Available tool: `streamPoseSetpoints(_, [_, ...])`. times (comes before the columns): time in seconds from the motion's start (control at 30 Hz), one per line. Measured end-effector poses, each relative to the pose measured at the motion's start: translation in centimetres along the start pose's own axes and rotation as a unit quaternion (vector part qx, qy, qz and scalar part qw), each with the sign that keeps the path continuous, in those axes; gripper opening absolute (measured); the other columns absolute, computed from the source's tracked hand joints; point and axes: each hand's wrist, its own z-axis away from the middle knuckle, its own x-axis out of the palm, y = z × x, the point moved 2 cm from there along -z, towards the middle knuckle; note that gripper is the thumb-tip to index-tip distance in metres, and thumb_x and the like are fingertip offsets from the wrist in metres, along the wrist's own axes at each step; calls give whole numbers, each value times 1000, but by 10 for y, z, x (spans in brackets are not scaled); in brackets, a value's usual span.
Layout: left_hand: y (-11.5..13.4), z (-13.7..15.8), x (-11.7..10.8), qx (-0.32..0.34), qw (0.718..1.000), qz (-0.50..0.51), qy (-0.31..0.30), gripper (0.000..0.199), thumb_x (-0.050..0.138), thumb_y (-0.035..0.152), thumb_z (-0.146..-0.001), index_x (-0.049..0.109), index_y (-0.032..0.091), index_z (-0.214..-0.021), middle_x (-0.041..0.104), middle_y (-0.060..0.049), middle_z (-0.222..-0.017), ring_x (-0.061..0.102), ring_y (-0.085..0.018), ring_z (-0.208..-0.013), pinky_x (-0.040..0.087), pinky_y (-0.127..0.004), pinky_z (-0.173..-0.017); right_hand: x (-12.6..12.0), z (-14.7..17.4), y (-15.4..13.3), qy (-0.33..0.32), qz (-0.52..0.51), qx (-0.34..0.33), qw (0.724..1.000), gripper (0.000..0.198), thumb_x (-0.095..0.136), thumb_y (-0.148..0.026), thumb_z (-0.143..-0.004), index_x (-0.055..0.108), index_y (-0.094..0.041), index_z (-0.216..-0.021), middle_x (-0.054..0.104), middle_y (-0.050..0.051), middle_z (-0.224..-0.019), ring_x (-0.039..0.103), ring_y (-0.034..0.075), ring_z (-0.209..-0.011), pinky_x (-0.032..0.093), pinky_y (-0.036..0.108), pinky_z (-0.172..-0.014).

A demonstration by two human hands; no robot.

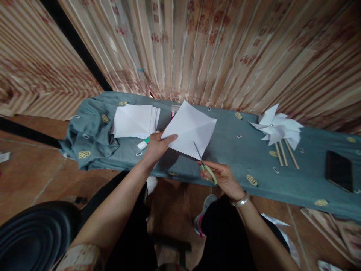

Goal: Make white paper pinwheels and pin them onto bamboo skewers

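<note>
My left hand [159, 145] pinches the left corner of a white square sheet of paper [191, 126], thumb on top. The sheet is held above the cloth, turned like a diamond, with faint crease lines. In my right hand [222, 177] is a pair of scissors [209, 173] with pale green handles. A blade lies over the sheet near its lower corner, pointing in toward the middle; whether a cut has been made there I cannot tell. Left of the sheet lies a stack of white paper [134, 120]. A white tube with a green band [143, 143] sits beside my left hand.
White paper pinwheels [278, 126] on wooden sticks [282, 152] lie to the right on the grey-green cloth [225, 150]. Farther right is a black phone [339, 170]. A pleated curtain [180, 49] hangs behind. A dark round stool [39, 233] stands at lower left.
</note>
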Motion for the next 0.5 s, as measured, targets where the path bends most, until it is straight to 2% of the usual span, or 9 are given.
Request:
streamPoseSetpoints(0.27, [1,-1,-2,0,1000,-8,10,32,82,34,-58,75,9,-78,72,-5,-68,62,-17,-61,49,-26,-60,2,-1,1,8,-23,-10,1000,43,88,-42,-61,78,-23,-98,68,0,-70,57,9,-59,51,23,-56])
streamPoseSetpoints(0.5, [-5,-2,1,-7,1000,9,0,35,83,34,-55,75,10,-80,73,-5,-70,64,-17,-62,50,-26,-60,3,-2,3,18,-46,-2,999,46,89,-44,-56,78,-22,-95,70,1,-70,60,10,-59,52,23,-55])
